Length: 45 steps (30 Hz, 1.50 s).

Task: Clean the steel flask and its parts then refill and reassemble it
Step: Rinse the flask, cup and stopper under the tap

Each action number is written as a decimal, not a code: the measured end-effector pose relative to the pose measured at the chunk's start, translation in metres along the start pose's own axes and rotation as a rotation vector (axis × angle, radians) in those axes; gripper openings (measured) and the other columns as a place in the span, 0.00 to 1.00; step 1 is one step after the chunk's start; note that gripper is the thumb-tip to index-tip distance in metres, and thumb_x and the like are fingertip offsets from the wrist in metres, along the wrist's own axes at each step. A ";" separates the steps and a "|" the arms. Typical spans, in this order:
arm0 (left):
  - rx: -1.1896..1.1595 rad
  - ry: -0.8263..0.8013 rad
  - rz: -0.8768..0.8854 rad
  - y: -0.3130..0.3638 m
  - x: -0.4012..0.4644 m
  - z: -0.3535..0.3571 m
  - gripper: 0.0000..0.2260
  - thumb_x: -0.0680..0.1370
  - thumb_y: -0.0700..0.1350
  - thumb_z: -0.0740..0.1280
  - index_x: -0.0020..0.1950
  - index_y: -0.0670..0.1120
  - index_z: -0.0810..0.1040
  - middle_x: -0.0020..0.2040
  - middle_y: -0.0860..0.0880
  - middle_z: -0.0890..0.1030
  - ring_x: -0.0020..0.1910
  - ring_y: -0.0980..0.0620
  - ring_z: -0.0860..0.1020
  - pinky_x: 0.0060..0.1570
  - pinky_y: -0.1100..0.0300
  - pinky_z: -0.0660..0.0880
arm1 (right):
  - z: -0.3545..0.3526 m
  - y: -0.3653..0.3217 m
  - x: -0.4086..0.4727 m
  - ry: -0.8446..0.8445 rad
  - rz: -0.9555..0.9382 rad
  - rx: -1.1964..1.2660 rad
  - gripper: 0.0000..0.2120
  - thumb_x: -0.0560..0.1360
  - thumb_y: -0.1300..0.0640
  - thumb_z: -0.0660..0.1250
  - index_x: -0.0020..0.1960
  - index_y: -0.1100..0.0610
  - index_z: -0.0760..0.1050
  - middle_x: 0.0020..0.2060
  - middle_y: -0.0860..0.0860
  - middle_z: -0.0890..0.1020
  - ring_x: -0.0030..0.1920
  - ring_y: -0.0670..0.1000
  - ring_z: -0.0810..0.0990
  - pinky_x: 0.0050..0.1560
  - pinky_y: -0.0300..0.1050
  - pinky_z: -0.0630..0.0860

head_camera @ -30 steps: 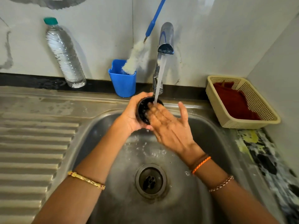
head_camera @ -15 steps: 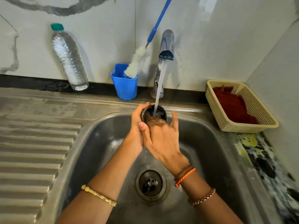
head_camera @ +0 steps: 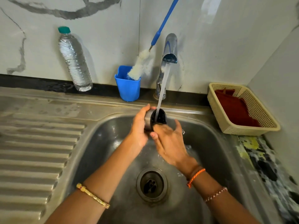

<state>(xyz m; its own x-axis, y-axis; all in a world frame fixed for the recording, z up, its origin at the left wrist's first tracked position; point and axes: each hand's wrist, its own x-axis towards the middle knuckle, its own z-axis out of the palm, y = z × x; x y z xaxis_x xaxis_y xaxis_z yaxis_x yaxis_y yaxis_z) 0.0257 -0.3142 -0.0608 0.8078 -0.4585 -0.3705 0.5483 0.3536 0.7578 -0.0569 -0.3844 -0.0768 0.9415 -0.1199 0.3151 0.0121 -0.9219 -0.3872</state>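
My left hand (head_camera: pixel 139 126) grips a small steel flask cap (head_camera: pixel 156 118) with a black inside, held over the sink with its open side turned up and to the right. Water from the tap (head_camera: pixel 169 50) runs straight into it. My right hand (head_camera: pixel 169 141) is beside and below the cap, fingers mostly straight, its fingertips touching the cap's lower rim. The flask body is not in view.
The steel sink basin (head_camera: pixel 210 143) has a drain (head_camera: pixel 151 185) below my hands and a ribbed drainboard (head_camera: pixel 37 151) at left. Behind stand a plastic water bottle (head_camera: pixel 73 60), a blue cup (head_camera: pixel 128 86) with a blue-handled bottle brush (head_camera: pixel 140 63), and a cream basket (head_camera: pixel 226 125) with red cloth.
The cap has tilted back so its opening faces right. My right fingers have slid from the opening down to the lower rim. The view has shifted slightly.
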 end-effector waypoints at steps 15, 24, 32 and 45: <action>0.497 -0.156 0.762 -0.001 -0.012 0.004 0.13 0.78 0.55 0.59 0.57 0.52 0.76 0.54 0.53 0.78 0.55 0.56 0.76 0.53 0.62 0.75 | -0.028 -0.021 0.052 0.227 1.077 1.493 0.09 0.78 0.54 0.59 0.48 0.58 0.76 0.39 0.54 0.80 0.37 0.51 0.79 0.34 0.43 0.77; 0.431 -0.022 -0.019 0.027 -0.025 0.001 0.10 0.79 0.51 0.61 0.51 0.46 0.76 0.51 0.44 0.80 0.53 0.46 0.78 0.52 0.53 0.76 | -0.024 -0.003 0.052 0.049 0.793 1.320 0.08 0.74 0.53 0.65 0.42 0.57 0.78 0.36 0.54 0.80 0.37 0.51 0.78 0.40 0.42 0.75; 0.448 0.160 0.200 0.035 -0.030 -0.007 0.08 0.76 0.40 0.67 0.36 0.45 0.80 0.31 0.50 0.81 0.32 0.56 0.78 0.34 0.64 0.76 | -0.010 -0.028 0.042 -0.046 0.329 0.249 0.23 0.79 0.53 0.49 0.71 0.59 0.64 0.69 0.59 0.67 0.68 0.56 0.66 0.69 0.49 0.61; 0.804 -0.005 0.566 0.032 -0.036 -0.004 0.11 0.77 0.38 0.65 0.35 0.43 0.80 0.30 0.47 0.78 0.31 0.56 0.74 0.34 0.62 0.74 | -0.029 -0.023 0.059 -0.187 0.421 0.132 0.26 0.66 0.61 0.75 0.61 0.63 0.70 0.53 0.57 0.78 0.53 0.55 0.77 0.50 0.45 0.75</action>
<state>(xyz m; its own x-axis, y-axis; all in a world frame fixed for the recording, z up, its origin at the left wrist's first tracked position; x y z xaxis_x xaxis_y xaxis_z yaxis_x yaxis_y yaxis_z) 0.0150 -0.2830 -0.0250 0.9039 -0.3963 0.1609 -0.2318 -0.1375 0.9630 -0.0113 -0.3806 -0.0244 0.9179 -0.3937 -0.0497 -0.3525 -0.7512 -0.5581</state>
